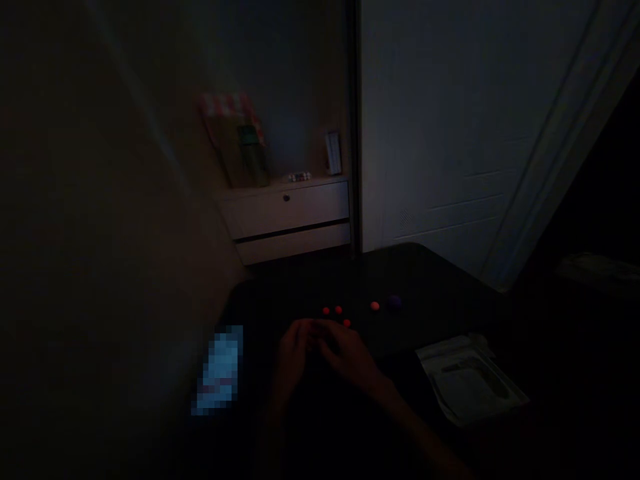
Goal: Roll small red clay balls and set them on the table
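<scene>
In dim light my left hand (295, 345) and my right hand (347, 352) meet at the near side of a dark table (405, 267). Their fingers are curled in and pressed together at the fingertips; whatever lies between them is too dark to make out. Just beyond the fingers lie small red balls: one red ball (326, 311) at the left, a second red ball (339, 310) beside it, and a third red ball (347, 323) close to my right hand's knuckles. Farther right sit a pinkish-orange ball (375, 306) and a larger dark purple ball (395, 303).
A clear-looking flat packet (470, 380) lies at the right. On the left glows a pixelated bluish patch (220, 370). Behind the table stand a drawer unit (295, 217), a checked bag (227, 140), a green bottle (253, 153) and a white door (440, 120).
</scene>
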The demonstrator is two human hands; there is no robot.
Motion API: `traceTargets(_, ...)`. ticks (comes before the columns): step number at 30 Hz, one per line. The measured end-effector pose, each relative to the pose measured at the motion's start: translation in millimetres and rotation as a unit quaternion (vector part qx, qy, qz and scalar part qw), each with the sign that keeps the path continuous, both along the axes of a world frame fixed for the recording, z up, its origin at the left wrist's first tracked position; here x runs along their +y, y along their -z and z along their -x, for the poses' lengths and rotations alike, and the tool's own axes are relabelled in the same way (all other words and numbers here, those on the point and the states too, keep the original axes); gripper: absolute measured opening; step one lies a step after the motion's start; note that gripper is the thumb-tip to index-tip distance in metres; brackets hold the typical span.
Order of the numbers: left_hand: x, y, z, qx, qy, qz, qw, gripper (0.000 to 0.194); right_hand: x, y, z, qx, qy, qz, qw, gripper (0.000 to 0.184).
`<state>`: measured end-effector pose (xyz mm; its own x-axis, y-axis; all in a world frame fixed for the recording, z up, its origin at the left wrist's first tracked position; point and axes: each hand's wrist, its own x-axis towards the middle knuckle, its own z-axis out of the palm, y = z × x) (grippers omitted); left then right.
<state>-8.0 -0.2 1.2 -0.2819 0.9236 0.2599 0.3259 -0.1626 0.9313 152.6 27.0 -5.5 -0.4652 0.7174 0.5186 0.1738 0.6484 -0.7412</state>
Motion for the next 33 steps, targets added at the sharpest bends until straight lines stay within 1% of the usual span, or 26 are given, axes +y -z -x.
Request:
traceTargets(5,-0.5,-2.9,-1.4,0.030,0.017,0.024,0.999,0.043,2.1,3.3,0.9,-0.011,0.017,-0.001,1.000,0.041)
traceTargets(9,-0.6,-2.2,-1.7,0.017,0.034,0.036,0.999,0.034,3.3,6.1,1.3,-0.017,0.017,0.000,1.000,0.041)
traceTargets(13,-0.3,-1.2,-1.9,0.002,0.028,0.048,0.998,0.028,3.5,9.4,0.7,-0.016,0.013,-0.005,1.000,0.043)
traceTargets(17,-0.5,-1.4,-2.0,0.007,0.023,0.038,0.999,0.027,3.1,7.9,0.1,-0.026,0.007,-0.015,1.000,0.049)
traceTargets(20,-0.6,-0.6,-2.0,-0.007,0.010,0.031,0.999,0.026,2.7,5.8,-0.1,-0.038,0.007,-0.014,0.999,0.049)
traceTargets(24,-0.2,1.9,-1.7,-0.026,-0.009,0.015,1.000,0.030,3.1,7.3,-0.2,-0.037,0.011,-0.014,0.999,0.047)
traceTargets(28,-0.3,1.6,-2.2,-0.011,-0.011,0.020,1.000,0.030,3.8,9.3,0.2,-0.039,0.013,-0.013,0.999,0.046)
traceTargets(31,-0.9,-1.1,-2.8,-0.001,-0.016,0.027,0.999,0.031,3.2,7.0,0.7,-0.034,0.012,-0.011,0.999,0.043)
traceTargets(33,-1.4,-2.7,-2.6,0.000,-0.009,0.029,1.000,0.034,2.3,4.1,0.7,-0.028,0.014,-0.007,0.999,0.039)
